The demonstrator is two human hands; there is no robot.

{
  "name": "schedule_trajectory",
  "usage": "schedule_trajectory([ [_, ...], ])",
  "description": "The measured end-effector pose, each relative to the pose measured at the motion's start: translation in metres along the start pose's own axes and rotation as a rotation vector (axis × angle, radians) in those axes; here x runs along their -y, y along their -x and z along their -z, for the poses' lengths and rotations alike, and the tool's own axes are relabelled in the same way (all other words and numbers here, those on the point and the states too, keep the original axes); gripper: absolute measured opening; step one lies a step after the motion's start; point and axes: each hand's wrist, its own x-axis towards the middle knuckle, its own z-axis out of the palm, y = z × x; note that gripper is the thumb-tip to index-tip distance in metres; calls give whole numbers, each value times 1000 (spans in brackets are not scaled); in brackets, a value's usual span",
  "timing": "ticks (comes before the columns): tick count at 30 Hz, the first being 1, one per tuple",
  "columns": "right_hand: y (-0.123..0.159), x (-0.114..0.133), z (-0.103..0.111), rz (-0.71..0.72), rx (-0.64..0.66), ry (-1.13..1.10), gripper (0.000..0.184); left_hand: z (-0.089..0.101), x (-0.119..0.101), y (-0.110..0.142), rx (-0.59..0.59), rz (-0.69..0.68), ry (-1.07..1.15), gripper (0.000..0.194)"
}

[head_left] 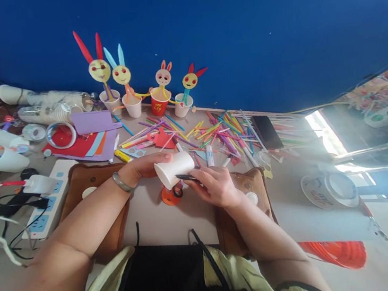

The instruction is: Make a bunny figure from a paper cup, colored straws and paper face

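My left hand (151,164) is wrapped round a white paper cup (178,165), which is tilted on its side above the table with its wide rim toward the lower left. In my right hand (219,185) is a slim black pen (186,177), its tip against or very near the cup's wall; contact is hard to tell. Below the cup lies an orange disc (170,197) with a dark ring-shaped thing on it. Behind my hands are scattered coloured sticks (223,134) and a white glue stick or marker (210,155).
Several cups with rabbit-faced figures, one a red cup (160,103), stand along the blue wall. On the left are a power strip (53,200), coloured paper (94,123) and a tape roll (61,135). A phone (267,132) and a paper bowl (329,192) are on the right.
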Motion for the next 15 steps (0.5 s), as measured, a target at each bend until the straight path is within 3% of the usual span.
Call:
schedule_trajectory([
  [5,-1,0,1,43,-19,56,25,2,2,2,-22,73,55,58],
  [11,-1,-1,3,79,4,73,23,5,1,1,94,140,56,58],
  [15,-2,0,3,75,-8,54,25,4,4,-1,29,117,35,58],
])
